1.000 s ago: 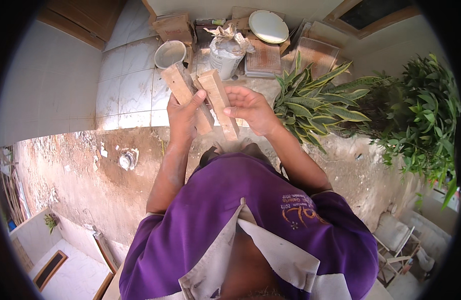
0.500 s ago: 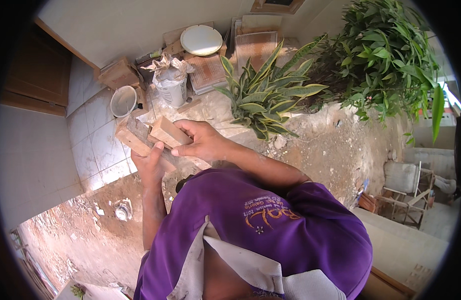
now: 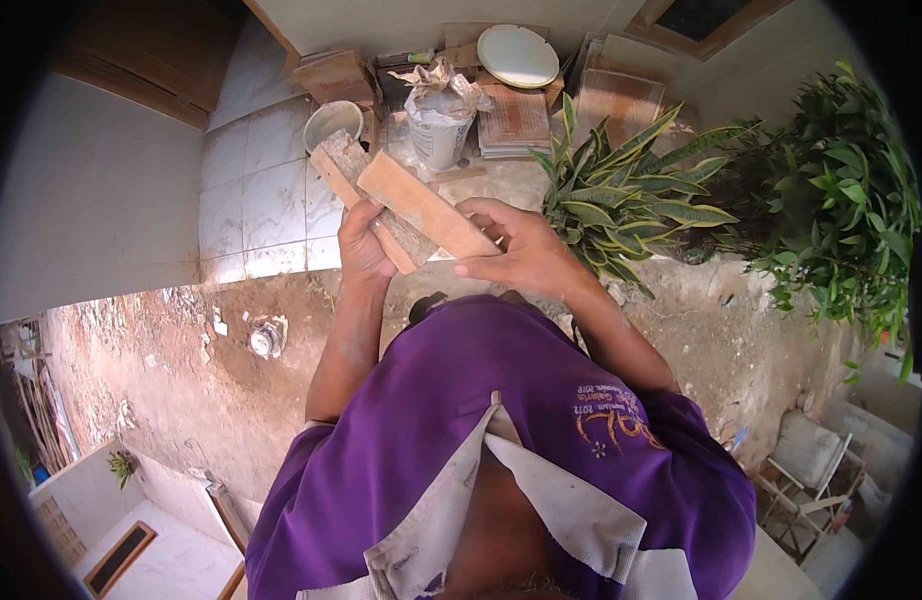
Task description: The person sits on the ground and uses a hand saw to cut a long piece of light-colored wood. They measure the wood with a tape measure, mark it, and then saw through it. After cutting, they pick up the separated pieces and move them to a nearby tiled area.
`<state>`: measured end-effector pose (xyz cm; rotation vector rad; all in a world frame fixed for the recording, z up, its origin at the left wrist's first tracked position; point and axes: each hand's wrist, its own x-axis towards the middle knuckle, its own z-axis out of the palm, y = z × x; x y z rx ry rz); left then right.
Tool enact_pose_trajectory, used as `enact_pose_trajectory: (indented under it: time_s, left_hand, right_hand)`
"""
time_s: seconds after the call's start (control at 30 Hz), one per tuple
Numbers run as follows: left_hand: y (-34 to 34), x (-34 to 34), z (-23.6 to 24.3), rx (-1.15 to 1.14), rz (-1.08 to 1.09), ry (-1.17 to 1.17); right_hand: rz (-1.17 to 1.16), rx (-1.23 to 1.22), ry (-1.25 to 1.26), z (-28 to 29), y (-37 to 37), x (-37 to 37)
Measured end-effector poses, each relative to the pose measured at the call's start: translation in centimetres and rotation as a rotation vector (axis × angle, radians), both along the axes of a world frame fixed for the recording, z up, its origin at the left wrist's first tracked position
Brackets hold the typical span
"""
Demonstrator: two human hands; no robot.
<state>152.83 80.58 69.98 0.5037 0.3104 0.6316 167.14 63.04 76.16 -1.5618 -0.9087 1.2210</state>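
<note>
I hold two long reddish bricks in front of my chest, side by side and tilted up to the left. My left hand (image 3: pixel 365 243) grips the rougher, mortar-crusted brick (image 3: pixel 353 172) from below. My right hand (image 3: pixel 517 247) clasps the smoother orange brick (image 3: pixel 425 204), which lies partly over the other. Both bricks touch along their length. My purple shirt fills the lower middle of the view.
Beyond the bricks stand a white bucket (image 3: pixel 332 122), a crumpled white sack (image 3: pixel 439 118), a round white lid (image 3: pixel 518 55) and stacked tiles (image 3: pixel 514 120). A striped-leaf plant (image 3: pixel 626 195) and a green bush (image 3: pixel 841 205) grow to the right. Bare earth (image 3: pixel 181 380) and pale floor tiles (image 3: pixel 256 205) lie left.
The view has swung, so the bricks and clutter sit more to the centre. Both hands keep their hold on the two bricks, now raised a little higher.
</note>
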Motion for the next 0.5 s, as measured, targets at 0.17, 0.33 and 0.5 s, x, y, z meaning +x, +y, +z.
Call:
enact_pose_trajectory:
  time_s: [0.17,0.33,0.5]
  left_hand:
    - [0.6,-0.6,0.3,0.006,0.068,0.026]
    - [1.6,-1.0,1.0,0.192,0.090,0.108]
    - [1.3,0.3,1.9,0.352,0.101,0.107]
  right_hand:
    - [-0.219,0.180,-0.802,0.6,-0.4,-0.2]
    - [-0.241,0.232,-0.883,0.6,-0.3,0.1]
    - [-0.258,0.233,-0.867,0.8,-0.9,0.0]
